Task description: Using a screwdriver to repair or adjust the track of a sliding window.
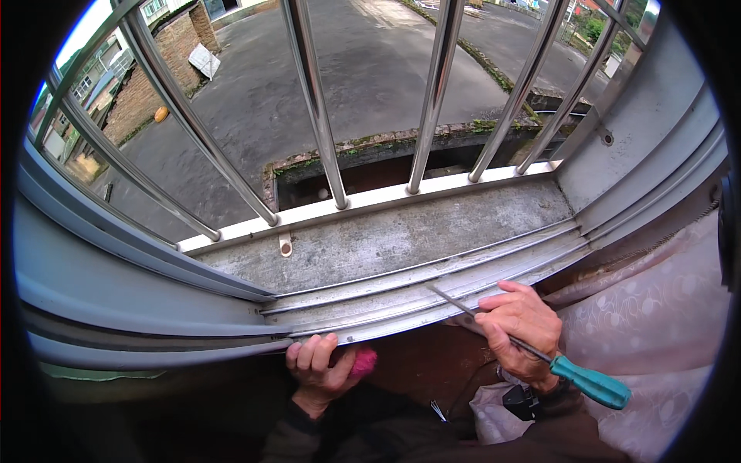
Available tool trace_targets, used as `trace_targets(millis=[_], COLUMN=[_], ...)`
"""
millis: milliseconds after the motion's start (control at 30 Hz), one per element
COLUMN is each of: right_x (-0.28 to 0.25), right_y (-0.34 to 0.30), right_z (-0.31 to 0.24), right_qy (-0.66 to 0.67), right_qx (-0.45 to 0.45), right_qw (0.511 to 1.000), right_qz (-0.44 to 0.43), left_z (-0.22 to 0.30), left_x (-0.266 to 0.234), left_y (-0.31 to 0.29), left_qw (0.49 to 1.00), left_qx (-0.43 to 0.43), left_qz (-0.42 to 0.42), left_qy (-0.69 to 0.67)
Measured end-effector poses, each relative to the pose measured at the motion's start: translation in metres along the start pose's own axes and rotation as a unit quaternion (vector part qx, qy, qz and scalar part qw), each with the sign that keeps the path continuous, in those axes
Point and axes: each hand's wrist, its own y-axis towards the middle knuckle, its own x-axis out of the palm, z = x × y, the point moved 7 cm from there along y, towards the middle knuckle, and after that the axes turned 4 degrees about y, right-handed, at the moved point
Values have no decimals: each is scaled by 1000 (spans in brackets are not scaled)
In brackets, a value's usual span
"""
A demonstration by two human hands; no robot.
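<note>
My right hand (523, 330) is closed around the shaft of a screwdriver (593, 383). Its teal handle sticks out past my wrist, toward the lower right. The thin tip points up and left, into the grooves of the metal sliding-window track (370, 299). I cannot tell whether the tip touches the metal. At the near edge of the track, my left hand (315, 372) is closed on a bunched pink cloth (363, 361), with its fingertips resting on the frame's lip. Part of the cloth is hidden by the hand.
Steel window bars (315, 100) stand beyond a stained concrete sill (401, 239). A grey sliding sash (139, 285) covers the left side of the track. At right hangs a pale pink curtain (656, 316). Outside lies dark paved ground (370, 77).
</note>
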Motion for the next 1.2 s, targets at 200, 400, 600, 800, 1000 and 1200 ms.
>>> trace_targets(millis=[200,400,600,800,1000,1200], right_x=[-1,-20,-22,-39,-36,-23], right_y=[5,1,-2,0,7,11], right_z=[13,22,27,38,61,41], right_qy=[-15,-23,-8,9,39,123], right_qx=[0,-5,-7,2,37,-8], right_qw=[1000,1000,1000,999,998,992], right_qz=[-22,-4,20,39,38,40], left_z=[0,2,0,4,12,-7], left_x=[-2,1,-3,-2,4,-6], left_y=[5,3,1,2,8,-7], left_qw=[1000,1000,1000,999,999,1000], left_qx=[13,1,7,1,13,-11], left_qz=[-14,-13,-21,-23,-28,-19], left_qy=[-5,4,17,23,14,-17])
